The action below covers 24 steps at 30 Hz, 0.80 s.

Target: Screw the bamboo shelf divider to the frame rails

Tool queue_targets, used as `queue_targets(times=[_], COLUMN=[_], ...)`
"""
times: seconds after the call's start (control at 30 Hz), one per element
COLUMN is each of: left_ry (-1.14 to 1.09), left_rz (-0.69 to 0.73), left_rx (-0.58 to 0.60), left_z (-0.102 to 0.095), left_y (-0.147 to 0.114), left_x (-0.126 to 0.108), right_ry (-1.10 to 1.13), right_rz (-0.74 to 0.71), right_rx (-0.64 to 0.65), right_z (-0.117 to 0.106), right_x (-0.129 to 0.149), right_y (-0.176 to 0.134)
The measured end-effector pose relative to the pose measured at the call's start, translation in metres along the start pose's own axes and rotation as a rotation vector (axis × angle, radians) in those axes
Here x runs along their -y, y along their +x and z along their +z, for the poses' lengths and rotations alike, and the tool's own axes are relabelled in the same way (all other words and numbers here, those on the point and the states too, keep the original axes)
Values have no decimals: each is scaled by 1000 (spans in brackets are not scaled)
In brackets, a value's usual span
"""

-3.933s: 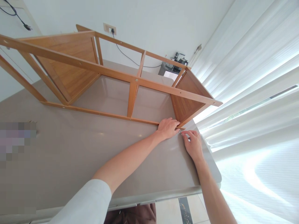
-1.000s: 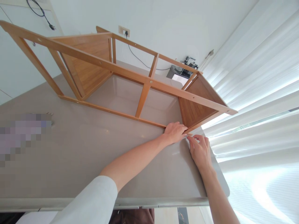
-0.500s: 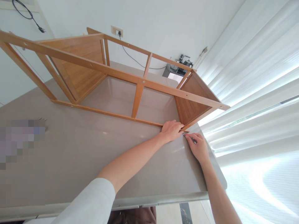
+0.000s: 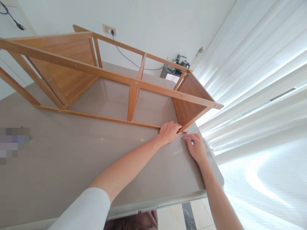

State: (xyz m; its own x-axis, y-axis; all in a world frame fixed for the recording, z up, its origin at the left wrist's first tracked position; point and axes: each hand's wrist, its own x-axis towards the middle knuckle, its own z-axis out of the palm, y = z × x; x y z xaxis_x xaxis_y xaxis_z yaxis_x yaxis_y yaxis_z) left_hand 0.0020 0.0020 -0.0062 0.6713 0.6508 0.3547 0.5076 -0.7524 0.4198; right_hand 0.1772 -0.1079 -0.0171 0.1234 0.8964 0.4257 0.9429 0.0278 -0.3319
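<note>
A wooden shelf frame (image 4: 99,71) with slatless rails and two solid panels lies on its side on the table (image 4: 96,166). My left hand (image 4: 168,131) is closed over its lower rail, close to the right-hand corner. Just right of that corner, my right hand (image 4: 197,147) pinches a small silver hand tool (image 4: 192,142). The tool's thin metal end is beside the tip of the lower rail; whether it touches a screw there I cannot tell. My fingers hide part of the tool.
White curtains (image 4: 259,134) hang along the table's right edge. A kettle set (image 4: 178,65) stands on a small cabinet behind the frame, its cord running to a wall socket (image 4: 109,29). A blurred-out item (image 4: 11,143) lies on the left of the table.
The whole view has shifted, so the frame and both hands appear further left. My right hand has turned the tool slightly; my left hand keeps its hold on the rail.
</note>
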Motion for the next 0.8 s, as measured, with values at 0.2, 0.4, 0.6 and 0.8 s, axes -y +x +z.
queue_targets(times=[0.2,0.4,0.6,0.8], left_ry=[-11,-18,-16,-27], left_rz=[2,-5,-18,-16], left_rx=[3,13,10,8], left_z=[-2,-1,0,-2], left_y=[0,-1,0,-1], left_x=[-2,-2,-2,-2], right_ry=[-105,-240,-321,-114], right_rz=[-111,-191,-209,-100], right_rx=[-34,-33,-45,-47], right_z=[0,-4,-3,7], right_x=[2,17,22,4], right_y=[-1,-1,3,7])
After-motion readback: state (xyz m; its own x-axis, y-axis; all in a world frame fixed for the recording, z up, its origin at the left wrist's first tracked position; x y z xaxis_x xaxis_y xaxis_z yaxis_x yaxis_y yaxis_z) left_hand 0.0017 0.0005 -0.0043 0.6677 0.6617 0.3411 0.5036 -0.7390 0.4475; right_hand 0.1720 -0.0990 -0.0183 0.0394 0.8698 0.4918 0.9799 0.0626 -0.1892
